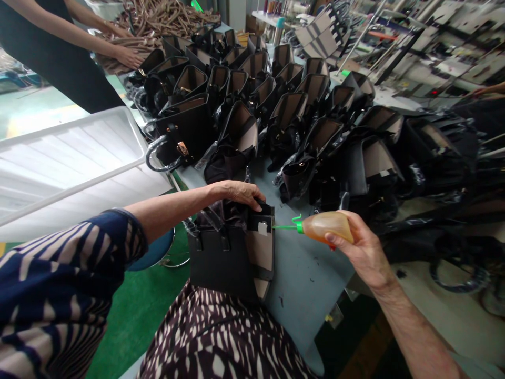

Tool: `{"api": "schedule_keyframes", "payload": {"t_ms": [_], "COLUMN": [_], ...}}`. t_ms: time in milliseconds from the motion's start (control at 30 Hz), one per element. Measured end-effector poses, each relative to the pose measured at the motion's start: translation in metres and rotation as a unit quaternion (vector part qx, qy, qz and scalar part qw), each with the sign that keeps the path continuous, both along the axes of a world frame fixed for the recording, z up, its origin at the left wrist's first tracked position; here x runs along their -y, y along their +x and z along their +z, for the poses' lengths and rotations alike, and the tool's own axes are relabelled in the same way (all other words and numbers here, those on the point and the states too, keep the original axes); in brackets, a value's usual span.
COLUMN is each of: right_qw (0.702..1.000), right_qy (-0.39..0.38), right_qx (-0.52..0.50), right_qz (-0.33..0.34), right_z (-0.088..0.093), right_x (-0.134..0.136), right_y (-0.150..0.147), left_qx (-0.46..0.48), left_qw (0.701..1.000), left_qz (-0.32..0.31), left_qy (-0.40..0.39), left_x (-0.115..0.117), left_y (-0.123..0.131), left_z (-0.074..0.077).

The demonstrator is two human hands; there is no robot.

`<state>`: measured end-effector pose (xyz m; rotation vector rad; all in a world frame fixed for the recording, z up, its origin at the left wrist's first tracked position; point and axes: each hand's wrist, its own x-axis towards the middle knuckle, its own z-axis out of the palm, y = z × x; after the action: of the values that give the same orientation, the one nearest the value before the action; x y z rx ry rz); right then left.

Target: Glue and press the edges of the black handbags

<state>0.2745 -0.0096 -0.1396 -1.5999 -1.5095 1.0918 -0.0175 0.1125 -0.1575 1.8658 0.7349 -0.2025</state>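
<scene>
Presently | I see right hand [365, 252], fingers wrapped round translucent amber squeeze bottle [328, 227] with green plastic nozzle [294, 227] | left hand [240, 193], fingers gripping black boxy handbag [221, 258] beside grey-blue bench [303, 295] | step: probably applying liquid | next calls for steady aim.

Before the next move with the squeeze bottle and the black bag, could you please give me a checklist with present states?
1. Right hand grips the squeeze bottle: ok.
2. Left hand is on the black bag, near its top edge: ok.
3. Bag stands open, beige lining showing: ok.
4. Green nozzle points toward the bag's edge: ok.
5. Nozzle tip touches the bag: cannot tell.
6. Exact fill level of the bottle: cannot tell.
</scene>
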Motion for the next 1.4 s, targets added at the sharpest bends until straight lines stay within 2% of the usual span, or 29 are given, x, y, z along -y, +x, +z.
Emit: {"api": "schedule_keyframes", "payload": {"t_ms": [233,633,833,1100,1400], "right_qw": [1.000,0.998,1.000,1.000,1.000], "right_qy": [0.000,0.015,0.005,0.005,0.000], "right_qx": [0.011,-0.049,-0.016,0.015,0.012], "right_qz": [0.010,-0.035,-0.024,-0.013,0.000], "right_z": [-0.001,-0.006,-0.006,0.000,-0.008], "right_x": [0.002,-0.003,0.003,0.013,0.018], "right_y": [0.002,-0.002,0.001,-0.003,0.000], "left_qx": [-0.003,-0.004,-0.011,-0.008,-0.013], "left_qw": [1.000,1.000,1.000,1.000,1.000], "left_qz": [0.001,-0.006,-0.005,-0.015,-0.017], "left_qy": [-0.002,-0.001,0.008,0.010,-0.001], "left_x": [0.001,-0.001,0.000,-0.002,-0.002], "left_y": [0.000,0.000,0.001,0.001,0.001], "left_z": [0.001,0.000,0.003,-0.001,0.001]}}
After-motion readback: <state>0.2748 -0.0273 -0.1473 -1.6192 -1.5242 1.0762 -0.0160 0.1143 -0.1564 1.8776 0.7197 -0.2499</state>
